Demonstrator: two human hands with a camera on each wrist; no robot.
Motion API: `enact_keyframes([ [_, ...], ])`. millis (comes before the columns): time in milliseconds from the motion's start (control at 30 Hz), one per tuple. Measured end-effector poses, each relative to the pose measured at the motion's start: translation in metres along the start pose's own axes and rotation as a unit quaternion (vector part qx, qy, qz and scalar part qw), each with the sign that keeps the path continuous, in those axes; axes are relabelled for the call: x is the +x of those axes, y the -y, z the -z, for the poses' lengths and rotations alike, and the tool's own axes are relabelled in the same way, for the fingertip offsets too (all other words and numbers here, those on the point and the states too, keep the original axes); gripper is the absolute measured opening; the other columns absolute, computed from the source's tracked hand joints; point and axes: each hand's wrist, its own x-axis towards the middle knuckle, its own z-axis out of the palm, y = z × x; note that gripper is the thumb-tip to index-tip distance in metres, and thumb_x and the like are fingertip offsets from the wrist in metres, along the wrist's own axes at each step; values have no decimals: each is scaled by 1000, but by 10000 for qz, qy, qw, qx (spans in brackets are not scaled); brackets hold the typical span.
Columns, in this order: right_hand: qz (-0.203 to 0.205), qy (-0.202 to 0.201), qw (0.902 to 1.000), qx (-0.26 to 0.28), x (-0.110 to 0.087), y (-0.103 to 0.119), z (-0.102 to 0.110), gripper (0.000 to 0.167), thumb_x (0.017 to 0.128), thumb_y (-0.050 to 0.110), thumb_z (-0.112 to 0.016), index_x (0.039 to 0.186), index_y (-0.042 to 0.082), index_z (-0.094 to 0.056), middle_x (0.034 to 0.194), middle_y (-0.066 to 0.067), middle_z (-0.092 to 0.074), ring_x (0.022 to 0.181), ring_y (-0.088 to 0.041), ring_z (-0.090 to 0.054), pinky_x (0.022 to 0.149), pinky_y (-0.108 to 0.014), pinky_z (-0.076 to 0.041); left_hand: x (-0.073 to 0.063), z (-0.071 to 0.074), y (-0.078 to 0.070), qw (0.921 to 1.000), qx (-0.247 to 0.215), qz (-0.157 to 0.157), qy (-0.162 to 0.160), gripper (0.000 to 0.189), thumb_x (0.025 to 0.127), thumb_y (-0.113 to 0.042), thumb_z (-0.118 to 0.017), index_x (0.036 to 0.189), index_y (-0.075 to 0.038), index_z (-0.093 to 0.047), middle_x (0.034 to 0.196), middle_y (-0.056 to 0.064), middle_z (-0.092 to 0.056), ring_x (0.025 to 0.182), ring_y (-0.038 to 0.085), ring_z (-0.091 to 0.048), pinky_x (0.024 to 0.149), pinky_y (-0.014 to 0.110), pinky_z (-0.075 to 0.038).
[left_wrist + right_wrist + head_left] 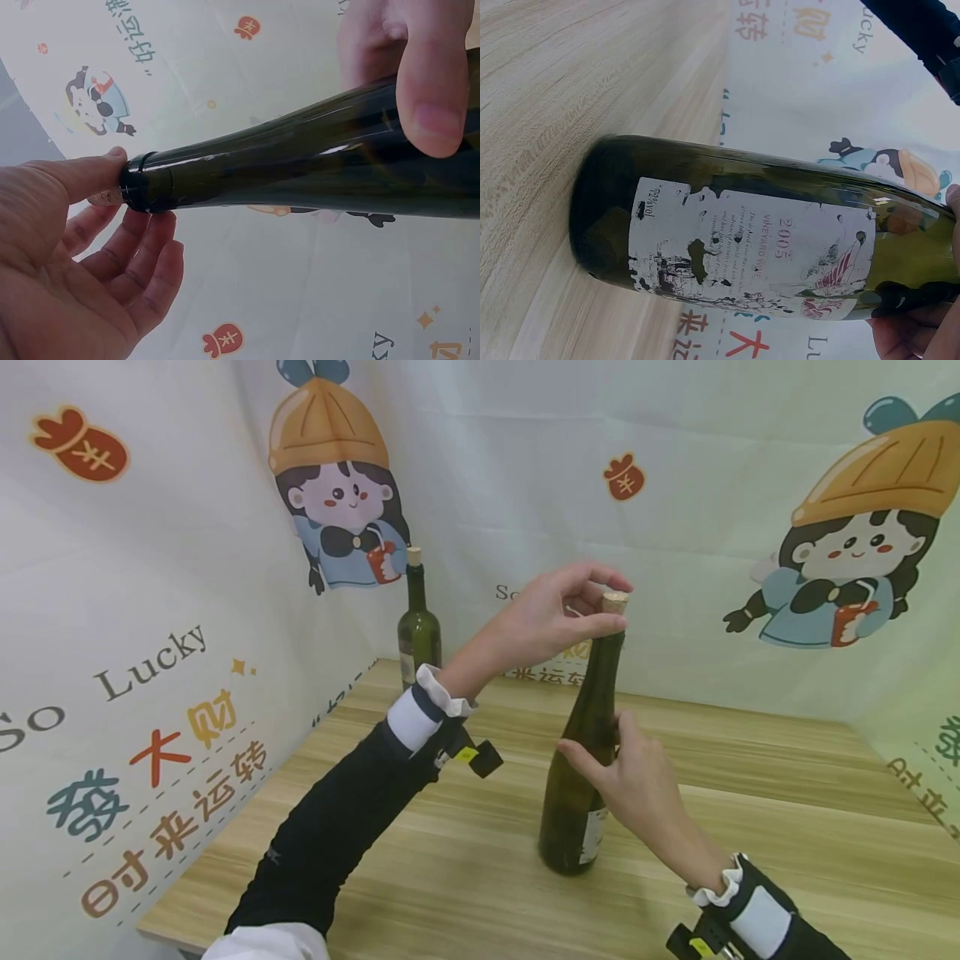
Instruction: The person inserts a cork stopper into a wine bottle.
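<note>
The bottle (564, 806) is dark green glass, corked, its pale label (750, 262) tattered.

Dark green bottle (588, 718); worn label (754, 247); upright on table (450, 860); cork (615, 602) protruding from top.

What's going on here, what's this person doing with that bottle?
A person has both hands at a dark green bottle. The right hand grips its body, while the left hand is up at the mouth, thumb and fingers around the cork; whether it pinches it is unclear. The cork is at the mouth, sticking up. Farther back on the wooden table, to the left, stands a second corked bottle.
</note>
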Motion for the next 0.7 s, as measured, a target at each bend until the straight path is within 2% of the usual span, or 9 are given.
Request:
enact_keyframes([
  [100,13,-1,10000,7,0,0,0,50,81,56,-66,101,13,-50,75,-1,-67,53,-7,-57,44,-26,-45,0,-1,1,10000,74,-24,-7,37,90,-23,-66,124,-12,-57,100,0,-64,88,9,-60,78,24,-50],
  [300,48,-18,10000,41,0,-1,0,50,81,55,-66,101,13,-49,76,-1,-67,54,-7,-58,44,-25,-45,-3,-2,-2,9999,120,-20,-100,35,90,-23,-65,123,-13,-57,113,-1,-64,94,8,-60,84,22,-49],
  [467,48,-22,10000,64,0,-1,0,50,81,56,-66,102,14,-49,76,-1,-67,55,-7,-59,45,-25,-46,-5,-6,5,9991,124,-292,-283,31,91,-25,-65,119,-14,-59,112,-3,-64,93,5,-61,84,23,-51],
  [700,15,6,9999,109,0,-2,0,50,81,56,-65,102,14,-49,75,-1,-67,53,-7,-58,44,-26,-45,-10,-12,5,9982,142,-375,-437,25,91,-25,-64,114,-13,-63,109,-5,-65,93,3,-59,83,21,-51],
])
